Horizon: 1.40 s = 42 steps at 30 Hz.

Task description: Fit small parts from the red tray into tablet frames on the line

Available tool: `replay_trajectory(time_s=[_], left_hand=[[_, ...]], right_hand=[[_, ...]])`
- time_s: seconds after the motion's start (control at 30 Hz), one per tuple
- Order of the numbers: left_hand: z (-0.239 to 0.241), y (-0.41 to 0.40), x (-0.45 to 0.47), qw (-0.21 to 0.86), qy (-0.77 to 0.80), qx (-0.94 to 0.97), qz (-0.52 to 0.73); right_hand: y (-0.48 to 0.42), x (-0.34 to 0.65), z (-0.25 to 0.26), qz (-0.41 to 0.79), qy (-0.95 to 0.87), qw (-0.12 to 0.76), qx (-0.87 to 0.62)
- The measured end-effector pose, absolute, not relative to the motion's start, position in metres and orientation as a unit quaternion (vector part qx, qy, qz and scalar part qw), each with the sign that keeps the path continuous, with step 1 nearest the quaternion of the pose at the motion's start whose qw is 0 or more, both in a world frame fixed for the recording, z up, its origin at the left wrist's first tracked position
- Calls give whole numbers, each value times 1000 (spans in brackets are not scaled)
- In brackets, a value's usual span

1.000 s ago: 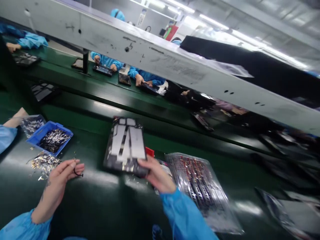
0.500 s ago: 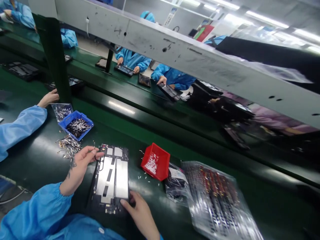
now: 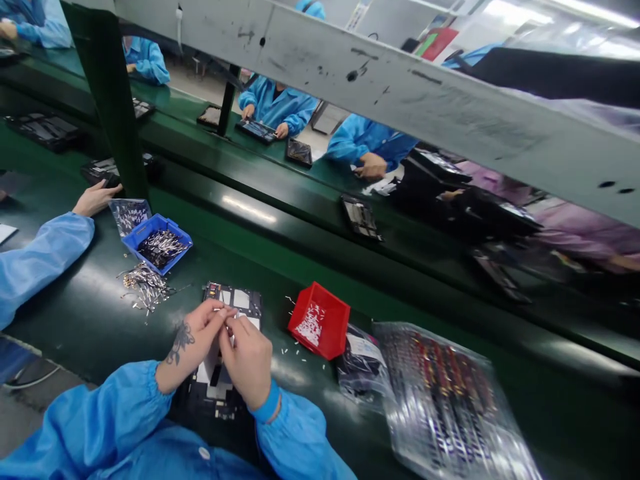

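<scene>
My left hand (image 3: 203,333) and my right hand (image 3: 247,357) meet above an opened tablet (image 3: 217,393) with silver battery panels and a black frame. Fingertips of both hands are pinched close together near the tablet's upper part. A short thin cable was in my left fingers a moment ago; at this instant the fingers mostly hide what is between them. What my right fingers pinch is too small to make out. To the left lies a loose pile of short cables (image 3: 147,285) with tiny connectors, below a blue bin (image 3: 187,245) of similar cables.
A red bin (image 3: 337,317) holds small white pieces, some scattered beside it. Right of it are a dark plastic-wrapped packet (image 3: 363,367) and a clear bag of trays (image 3: 450,400). A co-worker's hand (image 3: 95,198) is at left. A green post (image 3: 107,100) and grey beam (image 3: 400,87) stand ahead.
My right hand has left the tablet's lower right edge and come up to meet my left. My left hand has moved right, over the tablet.
</scene>
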State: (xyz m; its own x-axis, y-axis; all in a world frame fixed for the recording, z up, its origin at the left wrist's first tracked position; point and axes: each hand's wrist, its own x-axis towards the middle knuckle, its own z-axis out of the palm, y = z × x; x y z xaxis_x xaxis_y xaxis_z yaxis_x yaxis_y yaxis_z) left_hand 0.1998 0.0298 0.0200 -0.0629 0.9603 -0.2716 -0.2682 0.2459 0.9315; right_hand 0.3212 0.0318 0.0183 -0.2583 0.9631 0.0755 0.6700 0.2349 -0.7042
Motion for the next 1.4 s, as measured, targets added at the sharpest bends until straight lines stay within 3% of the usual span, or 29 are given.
replay_trajectory(time_s=[0.17,0.3,0.43,0.6,0.87,1.07,1.4], left_hand=[[14,25,179,585,532,355,498],[4,15,167,623,554,377,403],[0,0,164,626,561,392,375],[-9,-23,161,638,565,399,340],[-53,-19,153,569,643,363,363],[-64,-11,160,578,633,348,379],[-68,-9,161,565,634,389,358]], right_hand=[[44,333,9,626,-462,325,-538],[43,334,2,730,-325,303,-519],[36,333,-4,728,-357,273,-517],[28,338,-15,708,-486,163,-487],[62,329,-19,605,-626,6,-492],[69,317,-16,437,-734,-6,-520],[58,316,-20,404,-743,22,-533]])
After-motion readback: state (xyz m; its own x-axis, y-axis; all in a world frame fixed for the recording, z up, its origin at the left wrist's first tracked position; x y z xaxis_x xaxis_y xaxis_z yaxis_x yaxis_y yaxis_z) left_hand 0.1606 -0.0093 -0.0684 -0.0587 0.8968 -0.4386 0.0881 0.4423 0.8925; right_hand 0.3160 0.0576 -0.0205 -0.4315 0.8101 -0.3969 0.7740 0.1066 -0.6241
